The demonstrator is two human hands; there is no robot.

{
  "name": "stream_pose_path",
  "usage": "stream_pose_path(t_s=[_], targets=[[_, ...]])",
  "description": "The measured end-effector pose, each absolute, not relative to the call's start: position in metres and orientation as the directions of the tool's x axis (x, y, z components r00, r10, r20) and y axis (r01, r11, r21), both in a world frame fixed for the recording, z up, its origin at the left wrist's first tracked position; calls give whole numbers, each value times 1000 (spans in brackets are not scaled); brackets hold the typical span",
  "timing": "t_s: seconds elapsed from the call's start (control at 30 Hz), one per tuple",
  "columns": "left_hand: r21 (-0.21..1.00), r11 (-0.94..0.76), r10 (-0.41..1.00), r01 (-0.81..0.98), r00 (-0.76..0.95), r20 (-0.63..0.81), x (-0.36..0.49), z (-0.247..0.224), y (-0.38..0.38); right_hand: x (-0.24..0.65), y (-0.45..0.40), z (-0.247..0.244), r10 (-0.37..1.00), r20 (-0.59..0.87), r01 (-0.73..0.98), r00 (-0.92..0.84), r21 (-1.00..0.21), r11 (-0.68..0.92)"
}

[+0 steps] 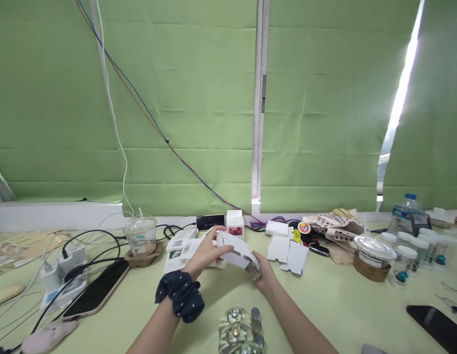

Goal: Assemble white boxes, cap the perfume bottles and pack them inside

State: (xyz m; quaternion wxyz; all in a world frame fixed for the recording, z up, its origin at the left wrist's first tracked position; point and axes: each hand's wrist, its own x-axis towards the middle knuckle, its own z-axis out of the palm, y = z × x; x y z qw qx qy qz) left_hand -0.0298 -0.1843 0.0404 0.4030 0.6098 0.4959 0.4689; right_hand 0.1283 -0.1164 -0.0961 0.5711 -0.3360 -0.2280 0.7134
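My left hand [208, 253], with a dark dotted scrunchie [181, 296] on its wrist, grips the left end of a small white box [234, 250]. At the box's lower right end is my right hand [263, 273], its fingers around a small clear item [252, 270] at that end; the item's details are too small to tell. Below the hands, near the front edge, stand clear glass-like bottles [235, 330] with metallic tops, and round grey discs [255, 326] beside them. Flattened white cartons [295, 255] lie to the right, and printed white boxes [181, 241] to the left.
A phone [98, 289], cables and a plastic cup [140, 236] are at left. A lit clock display [211, 222] and upright box [235, 223] stand behind. At right are a lidded bowl [374, 258], several small jars [403, 265], a water bottle [407, 211] and another phone [437, 327].
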Motion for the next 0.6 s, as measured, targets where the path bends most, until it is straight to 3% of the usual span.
stream_pose_path(t_s=[0.23,0.43,0.6], targets=[[955,-248,956,164,-115,268,-25,47,-176,116,-118,-103,992,-100,-581,78,-813,-36],[954,-266,961,134,116,252,29,29,-138,109,-118,-106,994,14,-471,111,-880,65],[919,-278,930,279,318,184,37,16,-126,107,-116,-105,990,111,-404,83,-905,135]])
